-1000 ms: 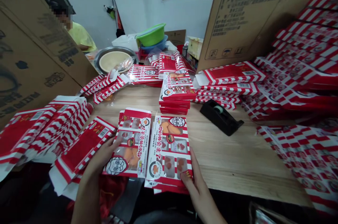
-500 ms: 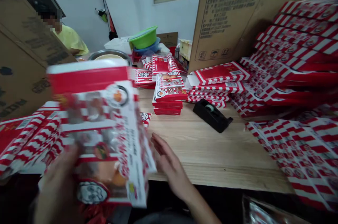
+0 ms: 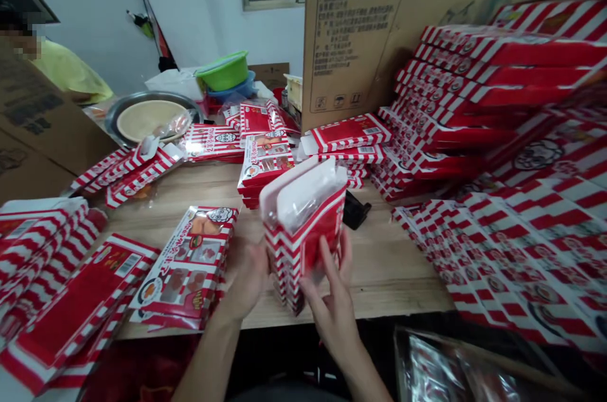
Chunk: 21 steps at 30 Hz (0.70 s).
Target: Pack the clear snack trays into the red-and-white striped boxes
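at the front of the desk (image 3: 393, 282), a stack of red-and-white striped card boxes (image 3: 303, 256) stands on end, leaning slightly, gripped between both hands. right hand (image 3: 332, 307) has its fingers (image 3: 329, 263) spread and curled against the front face; left hand (image 3: 246, 279) sits behind the left side, fingers hidden, so its grip cannot be told. step looks like squaring the stack; it seems to need laying flat next. earlier 1 box was raised in the left hand, right hand open on the desk. a flat box (image 3: 184, 269) lies just left; black tape dispenser (image 3: 355, 211) behind.
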Available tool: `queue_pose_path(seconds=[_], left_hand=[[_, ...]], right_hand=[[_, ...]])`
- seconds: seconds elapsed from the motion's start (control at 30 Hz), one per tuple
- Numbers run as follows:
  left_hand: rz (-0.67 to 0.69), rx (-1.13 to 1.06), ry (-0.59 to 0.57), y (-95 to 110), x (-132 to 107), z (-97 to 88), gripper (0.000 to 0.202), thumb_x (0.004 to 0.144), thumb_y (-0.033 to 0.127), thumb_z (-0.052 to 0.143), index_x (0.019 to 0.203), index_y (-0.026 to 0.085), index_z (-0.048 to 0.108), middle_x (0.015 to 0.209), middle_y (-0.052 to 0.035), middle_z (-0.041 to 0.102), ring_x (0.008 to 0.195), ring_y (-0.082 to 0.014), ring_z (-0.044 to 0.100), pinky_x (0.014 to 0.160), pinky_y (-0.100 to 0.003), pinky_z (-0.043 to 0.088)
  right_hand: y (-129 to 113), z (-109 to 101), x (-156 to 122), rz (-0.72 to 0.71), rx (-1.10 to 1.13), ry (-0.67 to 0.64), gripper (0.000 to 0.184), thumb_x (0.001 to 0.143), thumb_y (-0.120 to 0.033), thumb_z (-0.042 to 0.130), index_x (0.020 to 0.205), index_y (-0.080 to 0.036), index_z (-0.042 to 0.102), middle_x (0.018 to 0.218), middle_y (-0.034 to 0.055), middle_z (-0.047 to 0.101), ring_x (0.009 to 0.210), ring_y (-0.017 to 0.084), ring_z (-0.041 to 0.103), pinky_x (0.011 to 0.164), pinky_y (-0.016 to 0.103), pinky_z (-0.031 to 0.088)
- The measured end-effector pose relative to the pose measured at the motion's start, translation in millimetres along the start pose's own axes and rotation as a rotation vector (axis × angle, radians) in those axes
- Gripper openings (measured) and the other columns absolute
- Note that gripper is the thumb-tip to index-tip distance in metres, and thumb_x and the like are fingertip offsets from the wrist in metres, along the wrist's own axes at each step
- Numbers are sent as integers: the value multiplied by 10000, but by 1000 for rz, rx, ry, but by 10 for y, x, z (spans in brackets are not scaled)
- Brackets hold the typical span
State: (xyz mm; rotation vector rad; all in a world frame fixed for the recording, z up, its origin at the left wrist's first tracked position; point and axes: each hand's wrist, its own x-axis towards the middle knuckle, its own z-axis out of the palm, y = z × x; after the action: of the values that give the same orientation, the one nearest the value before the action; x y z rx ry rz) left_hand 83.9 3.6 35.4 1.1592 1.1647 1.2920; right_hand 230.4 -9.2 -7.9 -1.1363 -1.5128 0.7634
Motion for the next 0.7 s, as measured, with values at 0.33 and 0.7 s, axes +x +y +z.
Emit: queue_pose_path(seconds=[0.33,0.7], left_hand=[[85,277,216,-44,427,-307,417,632,392,737,962,148,660,870,-88,726,807,-255,666,784,-394,525],[549,457,662,-89,43,67,341,887,356,493,1177,190,563,1068,-65,649,1020,-194,593,900,-264,450]], right_hand=[[381,-50,293,65,142,235,713,707,-411,754,1310,-211,431,1199,147,545,1096,294,554,989,545,396],[238,-116,180,-125,198,86,523,880,-236,562,1374,-261,394,1266,116,581,1170,227,554,981,409,454]])
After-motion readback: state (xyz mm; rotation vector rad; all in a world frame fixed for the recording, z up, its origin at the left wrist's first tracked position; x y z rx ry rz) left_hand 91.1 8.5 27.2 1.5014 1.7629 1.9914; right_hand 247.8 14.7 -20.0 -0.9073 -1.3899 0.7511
